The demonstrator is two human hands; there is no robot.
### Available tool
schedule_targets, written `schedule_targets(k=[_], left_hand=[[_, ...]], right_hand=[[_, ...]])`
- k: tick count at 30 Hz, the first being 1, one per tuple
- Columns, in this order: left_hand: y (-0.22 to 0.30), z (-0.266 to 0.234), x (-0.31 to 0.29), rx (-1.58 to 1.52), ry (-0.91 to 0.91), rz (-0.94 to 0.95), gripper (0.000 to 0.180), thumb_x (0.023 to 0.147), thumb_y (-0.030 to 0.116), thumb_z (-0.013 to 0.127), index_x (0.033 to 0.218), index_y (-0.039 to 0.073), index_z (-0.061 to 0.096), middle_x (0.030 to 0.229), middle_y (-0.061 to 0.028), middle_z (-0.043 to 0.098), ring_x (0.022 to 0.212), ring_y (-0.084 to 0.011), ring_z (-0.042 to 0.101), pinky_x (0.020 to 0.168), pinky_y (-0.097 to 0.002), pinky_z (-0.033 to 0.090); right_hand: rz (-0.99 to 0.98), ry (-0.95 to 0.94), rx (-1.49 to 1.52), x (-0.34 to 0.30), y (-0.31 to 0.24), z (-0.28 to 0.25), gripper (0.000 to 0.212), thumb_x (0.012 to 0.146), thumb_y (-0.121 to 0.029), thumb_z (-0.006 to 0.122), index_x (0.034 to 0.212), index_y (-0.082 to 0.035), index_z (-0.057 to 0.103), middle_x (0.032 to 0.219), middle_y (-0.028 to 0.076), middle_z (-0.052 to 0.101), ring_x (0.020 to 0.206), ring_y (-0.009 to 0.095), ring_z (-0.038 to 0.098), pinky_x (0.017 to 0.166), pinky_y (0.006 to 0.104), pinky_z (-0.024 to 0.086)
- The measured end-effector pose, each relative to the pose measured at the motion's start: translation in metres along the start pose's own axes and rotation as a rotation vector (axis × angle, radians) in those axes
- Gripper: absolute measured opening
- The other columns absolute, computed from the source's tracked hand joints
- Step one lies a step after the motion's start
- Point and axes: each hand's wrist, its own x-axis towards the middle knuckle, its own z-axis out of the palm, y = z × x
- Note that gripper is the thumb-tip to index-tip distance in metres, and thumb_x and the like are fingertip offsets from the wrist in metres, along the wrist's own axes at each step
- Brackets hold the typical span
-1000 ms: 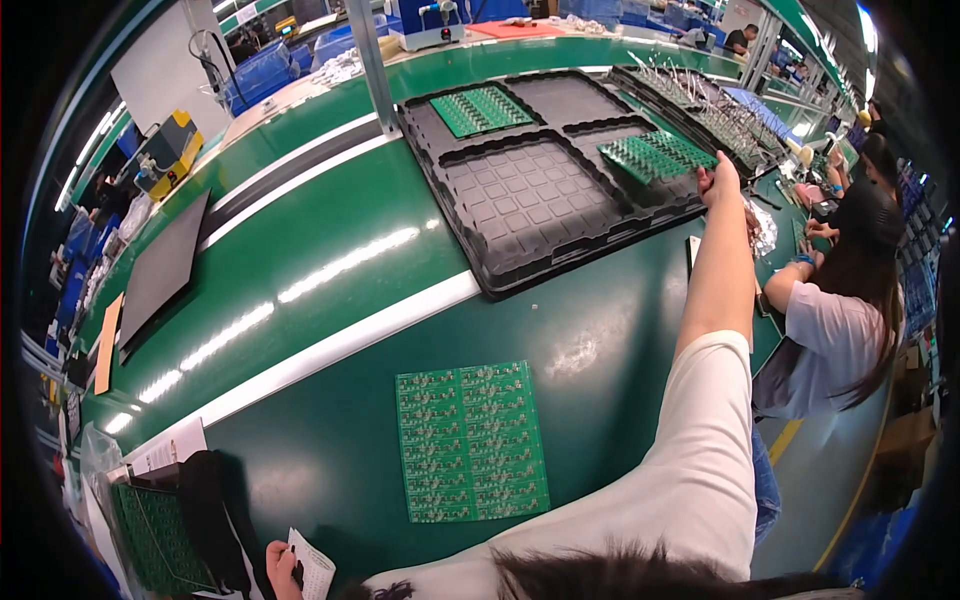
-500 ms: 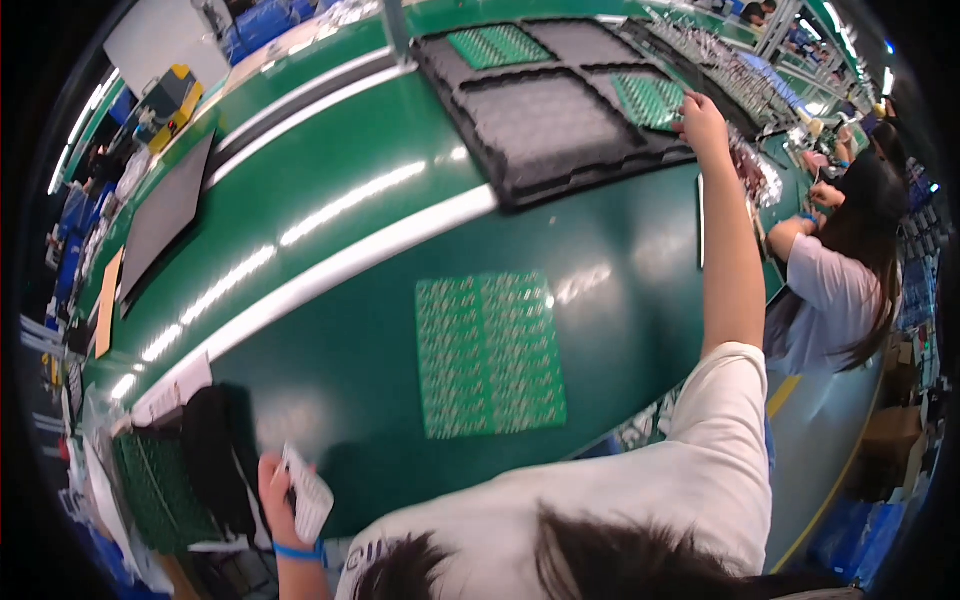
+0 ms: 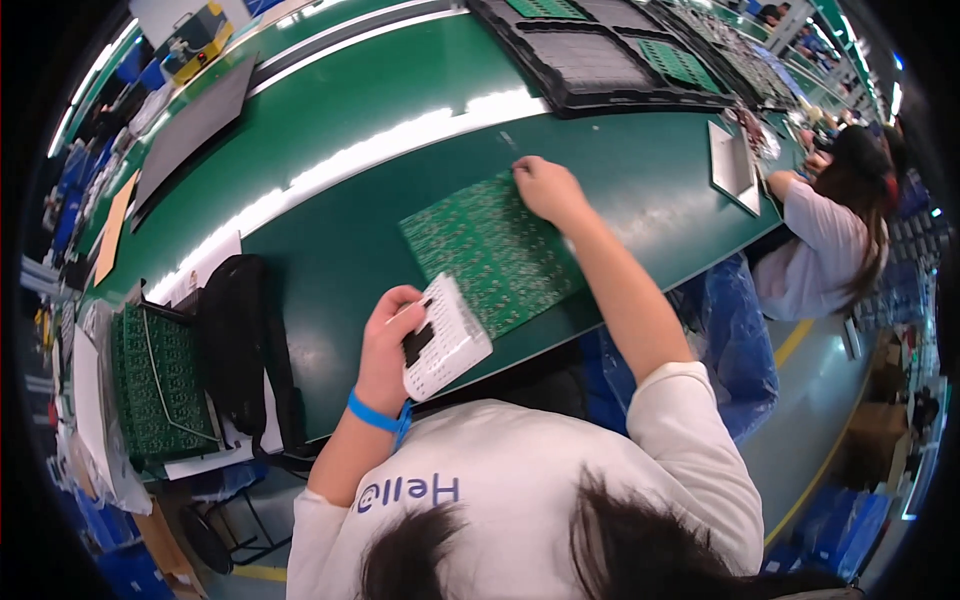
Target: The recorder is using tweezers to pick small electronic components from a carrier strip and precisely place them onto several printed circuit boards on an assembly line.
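Observation:
A green circuit board panel (image 3: pixel 485 250) lies slantwise over the dark green table, its right side casting a shadow as if raised a little. My right hand (image 3: pixel 548 190) pinches its far corner, fingers closed. In my left hand (image 3: pixel 388 335) is a white perforated plastic box (image 3: pixel 450 340), with something black beside the fingers; the box overlaps the panel's near left corner. I cannot tell whether box and panel touch. Around my left wrist runs a blue band (image 3: pixel 375 412).
Beyond the panel stands a black compartment tray (image 3: pixel 590 100) holding green boards. A white angled piece (image 3: pixel 735 168) lies at the right. Stacked green boards (image 3: pixel 165 380) and a black bag (image 3: pixel 235 330) sit at the left. A co-worker (image 3: pixel 825 230) sits to the right, near a blue plastic bag (image 3: pixel 735 350).
My right hand has come back from the black tray to the panel's far corner, and the panel has turned. My left hand has brought the white box up to the panel.

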Motion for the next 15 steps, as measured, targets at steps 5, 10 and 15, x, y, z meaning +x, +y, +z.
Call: schedule_targets(k=[5,10,15], left_hand=[[0.01,-0.033,-0.021,-0.086,0.019,0.112,0.018,0.085,0.006,0.056,0.102,0.005,0.051,0.086,-0.0058,0.06,0.077,-0.0133,0.061,0.071,-0.0253,0.051],[0.023,-0.057,-0.043,-0.055,0.051,0.225,0.017,0.086,0.01,0.056,0.101,0.006,0.049,0.095,-0.0122,0.063,0.083,-0.0217,0.064,0.071,-0.031,0.054],[0.024,-0.047,-0.064,0.132,0.144,0.202,0.028,0.081,0.0,0.061,0.107,0.002,0.05,0.085,-0.0028,0.059,0.076,-0.0076,0.056,0.069,-0.021,0.046]], right_hand=[[-0.037,0.001,0.05,-0.022,-0.022,0.006,0.032,0.091,-0.027,0.044,0.103,-0.003,0.06,0.097,0.02,0.064,0.092,0.039,0.059,0.081,0.0462,0.047],[0.28,-0.249,0.134,-0.053,-0.032,-0.023,0.03,0.09,-0.026,0.044,0.104,-0.004,0.059,0.09,0.02,0.065,0.088,0.034,0.063,0.076,0.0413,0.049],[-0.049,0.015,0.088,-0.098,-0.018,-0.029,0.027,0.088,-0.021,0.055,0.107,-0.002,0.057,0.079,0.013,0.063,0.071,0.02,0.061,0.066,0.0326,0.048]])
